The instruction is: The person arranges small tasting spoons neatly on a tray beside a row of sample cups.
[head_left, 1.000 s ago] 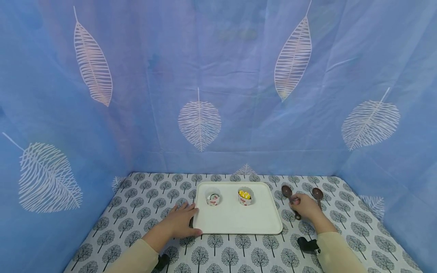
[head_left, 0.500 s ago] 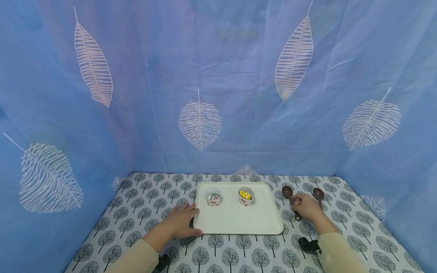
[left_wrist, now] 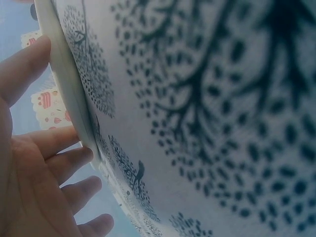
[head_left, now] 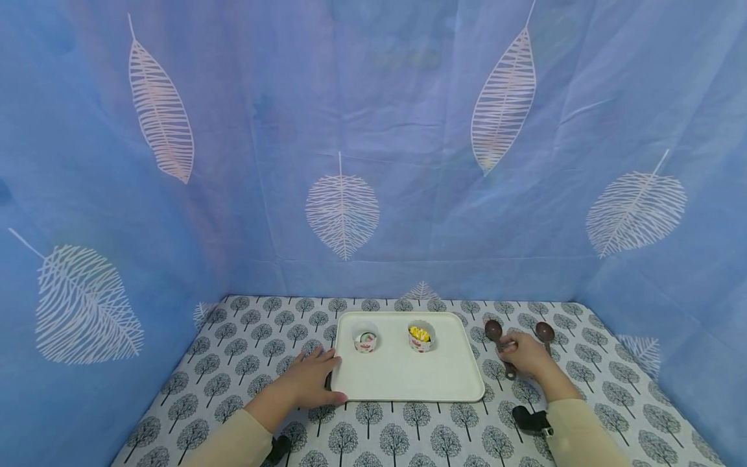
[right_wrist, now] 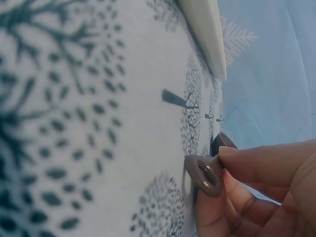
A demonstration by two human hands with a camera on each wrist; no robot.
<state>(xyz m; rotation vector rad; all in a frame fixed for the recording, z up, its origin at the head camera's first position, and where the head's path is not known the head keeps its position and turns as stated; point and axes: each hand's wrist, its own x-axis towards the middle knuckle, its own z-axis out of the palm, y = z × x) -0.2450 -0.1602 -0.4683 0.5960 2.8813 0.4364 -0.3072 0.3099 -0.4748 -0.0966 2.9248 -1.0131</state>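
Observation:
A white tray (head_left: pixel 403 383) holds two paper cups, the left one (head_left: pixel 365 346) with a pale and green filling, the right one (head_left: pixel 420 344) with yellow pieces. My left hand (head_left: pixel 306 381) touches the tray's left edge, its fingers spread; the left wrist view shows the hand (left_wrist: pixel 44 173) against the rim (left_wrist: pixel 64 74). To the right of the tray my right hand (head_left: pixel 523 355) pinches the handle of a brown spoon (head_left: pixel 493 330). In the right wrist view, thumb and fingers of the hand (right_wrist: pixel 256 192) hold the handle near its looped end (right_wrist: pixel 203 176).
A second brown spoon (head_left: pixel 545 332) lies just right of the held one, its handle partly hidden behind the right hand. A tree-patterned cloth (head_left: pixel 233 363) covers the table, and a blue curtain (head_left: pixel 408 214) with leaf prints hangs behind and at the sides.
The held spoon and my right hand have shifted very slightly to the right and towards me in the head view. My left hand stays at the tray's edge.

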